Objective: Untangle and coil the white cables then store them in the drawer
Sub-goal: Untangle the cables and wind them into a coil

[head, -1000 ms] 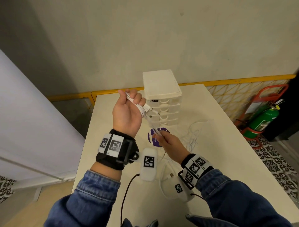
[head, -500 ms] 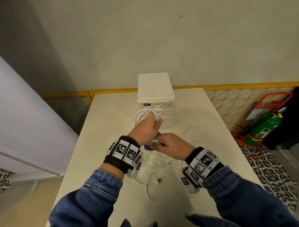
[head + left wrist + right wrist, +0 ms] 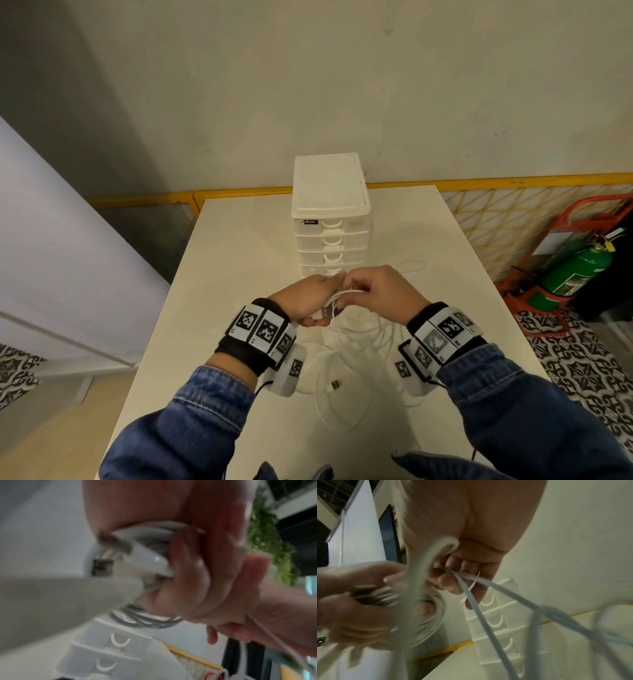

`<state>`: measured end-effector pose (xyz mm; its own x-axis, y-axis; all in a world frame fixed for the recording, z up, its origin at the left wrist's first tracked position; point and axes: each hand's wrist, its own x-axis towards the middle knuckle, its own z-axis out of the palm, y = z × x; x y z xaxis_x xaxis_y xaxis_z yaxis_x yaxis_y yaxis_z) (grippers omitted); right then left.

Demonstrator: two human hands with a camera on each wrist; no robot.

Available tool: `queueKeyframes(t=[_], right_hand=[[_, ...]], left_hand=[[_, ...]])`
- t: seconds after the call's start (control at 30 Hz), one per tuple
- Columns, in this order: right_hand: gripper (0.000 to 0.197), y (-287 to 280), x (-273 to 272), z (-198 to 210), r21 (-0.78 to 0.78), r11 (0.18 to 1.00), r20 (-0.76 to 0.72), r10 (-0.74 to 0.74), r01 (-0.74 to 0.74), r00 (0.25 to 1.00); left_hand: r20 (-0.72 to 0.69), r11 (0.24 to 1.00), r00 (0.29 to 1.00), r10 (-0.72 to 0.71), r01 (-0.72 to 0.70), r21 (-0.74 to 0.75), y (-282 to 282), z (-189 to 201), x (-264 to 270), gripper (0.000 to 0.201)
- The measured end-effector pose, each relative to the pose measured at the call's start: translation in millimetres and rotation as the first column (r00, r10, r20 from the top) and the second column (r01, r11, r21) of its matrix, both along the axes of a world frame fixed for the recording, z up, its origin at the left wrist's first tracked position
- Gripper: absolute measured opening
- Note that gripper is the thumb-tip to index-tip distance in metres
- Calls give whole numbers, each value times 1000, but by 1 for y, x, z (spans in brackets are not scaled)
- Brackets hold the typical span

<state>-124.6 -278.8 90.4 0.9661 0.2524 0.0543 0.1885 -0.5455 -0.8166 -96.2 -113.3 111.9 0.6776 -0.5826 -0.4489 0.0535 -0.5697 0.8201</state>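
My left hand (image 3: 308, 301) grips a small coil of white cable (image 3: 145, 619) with its USB plug (image 3: 325, 312) sticking out toward me. Close beside it, my right hand (image 3: 376, 291) pinches a strand of the same white cable (image 3: 471, 595) and holds it against the coil. Both hands hover just in front of the white drawer unit (image 3: 330, 219), whose drawers all look shut. More loose white cable (image 3: 342, 404) lies in loops on the table below my wrists, with a second plug (image 3: 335, 384) among them.
The cream table (image 3: 239, 274) carries the drawer unit at its middle back. Another cable loop (image 3: 414, 267) lies right of the unit. A yellow railing (image 3: 513, 181) runs behind, and a green fire extinguisher (image 3: 575, 274) stands on the floor at the right.
My left hand came down from chest height with the cable. The right hand rose to meet it, and both now hold the coil together in front of the drawers.
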Motion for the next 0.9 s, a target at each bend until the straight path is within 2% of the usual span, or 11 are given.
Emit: queueKeyframes(t=[0.07, 0.2, 0.27, 0.4, 0.47, 0.53, 0.6, 0.7, 0.77, 0.8, 0.9], right_hand=[[13, -8, 5, -1, 39, 999, 9, -28, 28, 1000], [15, -20, 12, 0, 51, 995, 20, -85, 83, 996], [18, -22, 15, 2, 78, 992, 20, -104, 102, 994], [16, -23, 19, 4, 124, 986, 40, -118, 112, 992], [13, -23, 19, 3, 166, 980, 47, -116, 107, 992], [29, -22, 17, -2, 182, 976, 53, -134, 122, 990], [35, -19, 14, -10, 167, 974, 71, -164, 150, 984], [23, -10, 9, -20, 74, 979, 148, -197, 188, 969], [54, -3, 7, -24, -31, 979, 219, -188, 200, 957], [62, 0, 7, -25, -59, 979, 247, -175, 195, 953], [64, 6, 5, -28, 8, 984, 274, -174, 179, 946]], left_hand=[[-21, 998, 998, -57, 56, -29, 3, 2, -1, 61], [-36, 971, 981, -191, 183, -156, 9, 6, -3, 32], [18, 966, 976, -215, 215, -147, 10, 6, -5, 28], [42, 977, 993, -112, 118, -178, 7, 4, -8, 19], [58, 971, 996, -61, 72, -228, 6, 5, -10, 27], [49, 947, 998, -26, 41, -319, 6, 7, -12, 38], [-54, 901, 998, -26, 0, -433, 6, 11, -14, 45], [-215, 786, 973, -77, -73, -613, 4, 14, -12, 41], [-301, 689, 943, -139, -127, -714, 4, 15, -9, 47], [-326, 650, 931, -163, -148, -746, 4, 16, -8, 48], [-340, 579, 916, -214, -161, -799, 1, 22, -10, 48]])
